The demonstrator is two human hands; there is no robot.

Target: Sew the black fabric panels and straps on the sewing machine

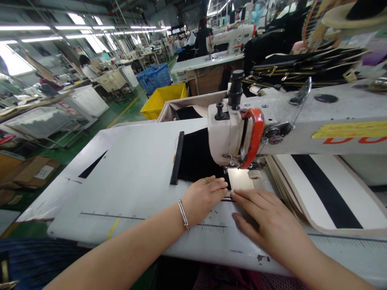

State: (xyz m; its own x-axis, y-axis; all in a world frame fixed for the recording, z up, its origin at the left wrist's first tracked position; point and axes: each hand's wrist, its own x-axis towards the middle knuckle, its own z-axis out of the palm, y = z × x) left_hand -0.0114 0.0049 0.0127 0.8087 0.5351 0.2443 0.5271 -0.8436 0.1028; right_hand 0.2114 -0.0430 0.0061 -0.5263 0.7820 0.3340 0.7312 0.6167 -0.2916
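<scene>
Black fabric (195,155) lies on the white sewing table (130,169), its left end edged by a dark strip (177,159). The sewing machine head (223,137) stands over the fabric's right part. My left hand (205,196), with a ring and a bracelet, lies on the fabric's near edge, fingers extended toward the needle area. My right hand (263,217) is just right of it, fingers spread and fingertips at the near edge of the lit pale piece (241,179) under the machine. What lies beneath both sets of fingertips is partly hidden.
Stacked pale panels with a black stripe (328,189) lie right of the needle area, under the machine arm (302,121). Behind the table are a yellow crate (165,98), a blue basket (155,77) and black zippered pieces (302,68). People sit or stand at distant stations.
</scene>
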